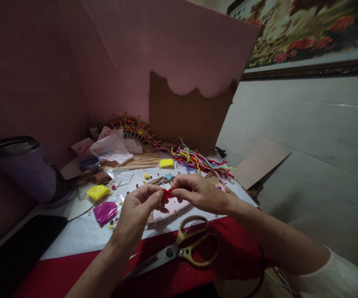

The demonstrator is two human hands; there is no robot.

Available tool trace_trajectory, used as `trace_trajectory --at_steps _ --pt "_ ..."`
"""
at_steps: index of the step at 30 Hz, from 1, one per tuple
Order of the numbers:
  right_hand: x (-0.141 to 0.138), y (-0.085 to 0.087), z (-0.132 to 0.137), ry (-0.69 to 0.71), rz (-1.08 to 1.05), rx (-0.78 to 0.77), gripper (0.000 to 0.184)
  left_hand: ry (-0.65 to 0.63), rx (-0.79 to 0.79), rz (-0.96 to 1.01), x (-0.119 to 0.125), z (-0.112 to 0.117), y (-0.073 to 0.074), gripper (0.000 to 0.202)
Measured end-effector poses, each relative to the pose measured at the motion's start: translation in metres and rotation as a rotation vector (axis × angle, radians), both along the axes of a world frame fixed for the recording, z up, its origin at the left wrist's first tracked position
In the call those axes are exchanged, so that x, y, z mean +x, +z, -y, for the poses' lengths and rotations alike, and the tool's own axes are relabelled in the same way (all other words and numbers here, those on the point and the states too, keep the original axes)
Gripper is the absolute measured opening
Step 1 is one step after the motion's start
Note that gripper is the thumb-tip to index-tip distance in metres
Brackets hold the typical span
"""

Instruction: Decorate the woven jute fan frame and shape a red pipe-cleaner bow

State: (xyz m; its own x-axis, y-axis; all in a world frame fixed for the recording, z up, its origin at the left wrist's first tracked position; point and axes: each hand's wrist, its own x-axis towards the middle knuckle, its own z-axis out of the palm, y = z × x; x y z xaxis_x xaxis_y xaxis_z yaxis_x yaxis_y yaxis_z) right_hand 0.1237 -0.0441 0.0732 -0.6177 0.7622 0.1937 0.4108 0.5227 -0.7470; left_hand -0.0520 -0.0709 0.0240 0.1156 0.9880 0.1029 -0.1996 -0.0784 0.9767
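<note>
My left hand point(137, 211) and my right hand point(197, 192) meet over the table, and both pinch a small red piece point(166, 193) between their fingertips. Just under them lies a pinkish fan-shaped craft piece point(169, 209) with coloured dots. Gold-handled scissors point(181, 248) lie shut on the red cloth, close in front of my hands.
A purple clay packet point(105, 212), a yellow one point(98, 192) and a yellow block point(166, 163) lie on the white sheet point(76, 236). Behind them are coloured pipe cleaners point(202, 160), a bundle of sticks point(138, 161), a decorated fan point(132, 130), a cardboard backdrop point(185, 116) and a purple cup point(23, 167).
</note>
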Motion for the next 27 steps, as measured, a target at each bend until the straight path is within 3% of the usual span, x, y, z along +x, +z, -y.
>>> trace_trajectory --at_steps 9,13,18,27 --pt "0.0 0.016 0.003 0.031 0.232 0.285 0.005 -0.108 -0.098 -0.036 -0.001 0.0 0.0 0.022" --pt "0.005 0.009 0.0 0.08 0.252 0.455 0.002 -0.131 -0.197 0.008 0.0 0.0 0.0 0.019" --pt "0.009 -0.002 -0.004 0.126 0.302 0.596 0.013 -0.128 -0.17 -0.003 0.0 0.0 0.001 0.019" --pt "0.007 0.007 0.0 0.195 0.367 0.735 0.017 -0.194 -0.175 -0.037 -0.001 0.004 0.005 0.026"
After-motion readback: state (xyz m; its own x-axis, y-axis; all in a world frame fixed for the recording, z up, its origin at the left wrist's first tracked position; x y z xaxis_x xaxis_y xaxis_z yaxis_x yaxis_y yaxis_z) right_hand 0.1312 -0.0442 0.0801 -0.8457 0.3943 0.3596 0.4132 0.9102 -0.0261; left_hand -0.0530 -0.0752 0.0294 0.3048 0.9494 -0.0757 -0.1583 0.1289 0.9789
